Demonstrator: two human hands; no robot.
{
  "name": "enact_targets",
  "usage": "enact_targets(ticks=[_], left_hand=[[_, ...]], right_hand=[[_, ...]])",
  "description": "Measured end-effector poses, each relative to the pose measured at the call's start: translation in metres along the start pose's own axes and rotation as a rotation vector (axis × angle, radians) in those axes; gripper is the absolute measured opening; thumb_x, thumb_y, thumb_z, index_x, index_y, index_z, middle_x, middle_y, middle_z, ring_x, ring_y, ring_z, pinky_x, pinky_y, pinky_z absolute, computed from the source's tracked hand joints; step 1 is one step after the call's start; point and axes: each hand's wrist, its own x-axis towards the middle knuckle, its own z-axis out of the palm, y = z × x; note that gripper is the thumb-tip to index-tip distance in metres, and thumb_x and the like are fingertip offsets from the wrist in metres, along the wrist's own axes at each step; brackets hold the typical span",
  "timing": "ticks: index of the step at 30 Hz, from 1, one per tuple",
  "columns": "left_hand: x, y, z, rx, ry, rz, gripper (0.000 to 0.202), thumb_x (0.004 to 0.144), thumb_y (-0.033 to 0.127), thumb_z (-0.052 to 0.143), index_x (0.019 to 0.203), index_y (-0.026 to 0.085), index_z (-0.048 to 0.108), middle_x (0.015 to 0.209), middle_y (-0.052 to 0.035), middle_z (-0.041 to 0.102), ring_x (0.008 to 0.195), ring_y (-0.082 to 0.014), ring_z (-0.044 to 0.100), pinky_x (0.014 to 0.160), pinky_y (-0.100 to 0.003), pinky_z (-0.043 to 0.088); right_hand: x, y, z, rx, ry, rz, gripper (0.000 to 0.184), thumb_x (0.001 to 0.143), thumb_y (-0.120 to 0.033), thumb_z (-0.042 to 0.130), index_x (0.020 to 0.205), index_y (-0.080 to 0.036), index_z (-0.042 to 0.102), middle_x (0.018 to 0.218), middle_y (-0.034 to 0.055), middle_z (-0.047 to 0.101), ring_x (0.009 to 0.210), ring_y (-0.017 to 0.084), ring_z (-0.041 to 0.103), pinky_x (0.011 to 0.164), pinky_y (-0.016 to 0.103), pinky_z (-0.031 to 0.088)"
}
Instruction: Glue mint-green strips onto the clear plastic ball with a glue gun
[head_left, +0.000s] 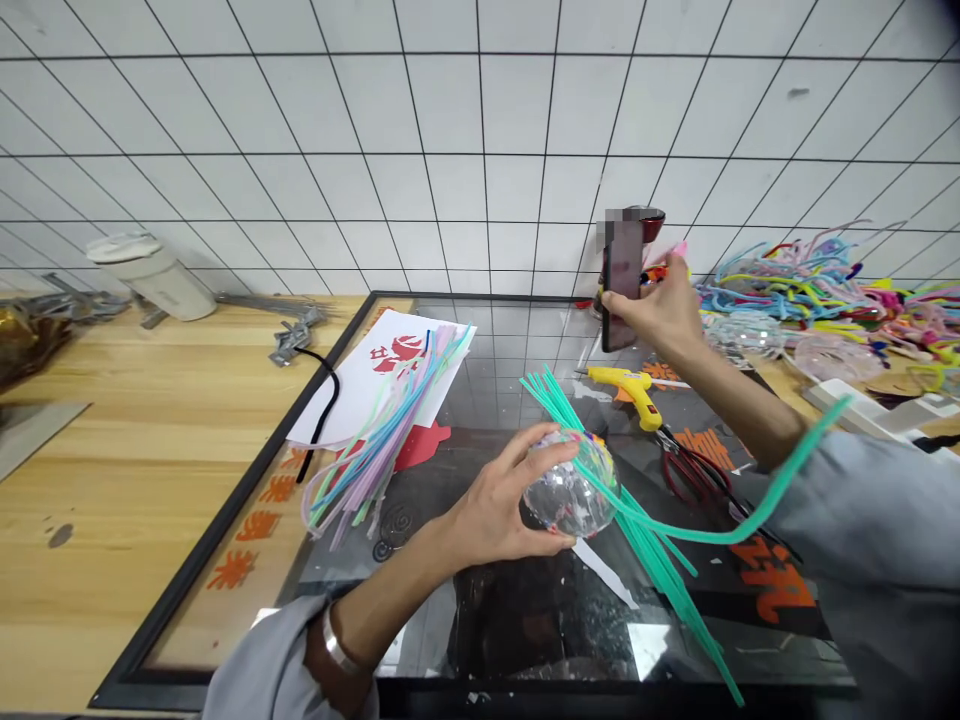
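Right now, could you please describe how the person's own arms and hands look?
The left hand and right hand wear no gloves. The left sleeve and right sleeve are grey. A silver-coloured bracelet circles the left forearm.

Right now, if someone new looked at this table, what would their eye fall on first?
Probably the clear ball in the left hand, just below the middle of the view, with bright green strips running diagonally beside it. Next might come the dark phone near the tiled wall, with the right hand at it, and the multicolored tangle heaped at the far right.
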Motion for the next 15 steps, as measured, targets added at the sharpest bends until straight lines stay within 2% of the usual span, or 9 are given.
enact_targets(ticks=[3, 7, 11, 15], left_hand=[[0.000, 0.000, 0.000, -0.013, 0.019, -0.008, 0.092, 0.070, 0.028, 0.085, 0.148, 0.025, 0.038, 0.151, -0.0183, 0.041, 0.140, -0.0326, 0.048, 0.113, -0.050, 0.046], [0.000, -0.002, -0.001, -0.027, 0.053, -0.008, 0.094, 0.068, 0.029, 0.087, 0.148, 0.026, 0.037, 0.150, -0.0184, 0.041, 0.139, -0.0331, 0.048, 0.112, -0.051, 0.048], [-0.001, -0.004, -0.001, -0.031, 0.059, -0.024, 0.096, 0.068, 0.029, 0.087, 0.148, 0.027, 0.036, 0.150, -0.0182, 0.040, 0.139, -0.0340, 0.047, 0.111, -0.052, 0.047], [-0.002, -0.006, -0.002, -0.035, 0.054, -0.050, 0.098, 0.066, 0.027, 0.088, 0.149, 0.028, 0.035, 0.151, -0.0189, 0.038, 0.139, -0.0353, 0.047, 0.110, -0.053, 0.048]], right_hand=[[0.029, -0.016, 0.039, -0.017, 0.028, 0.136, 0.096, 0.067, -0.036, 0.075, 0.145, 0.000, 0.031, 0.119, 0.0203, 0.063, 0.115, 0.035, 0.059, 0.099, 0.050, 0.043], [0.053, -0.026, 0.080, 0.023, 0.040, 0.158, 0.102, 0.073, -0.037, 0.072, 0.148, 0.005, 0.017, 0.125, 0.0252, 0.061, 0.117, 0.032, 0.056, 0.104, 0.047, 0.040], [0.065, -0.026, 0.111, 0.044, 0.060, 0.200, 0.106, 0.074, -0.039, 0.071, 0.149, 0.007, 0.011, 0.132, 0.0283, 0.056, 0.121, 0.031, 0.054, 0.105, 0.043, 0.041], [0.072, -0.027, 0.134, 0.049, 0.100, 0.253, 0.103, 0.073, -0.035, 0.071, 0.148, 0.007, 0.015, 0.137, 0.0304, 0.049, 0.131, 0.034, 0.048, 0.109, 0.042, 0.040]])
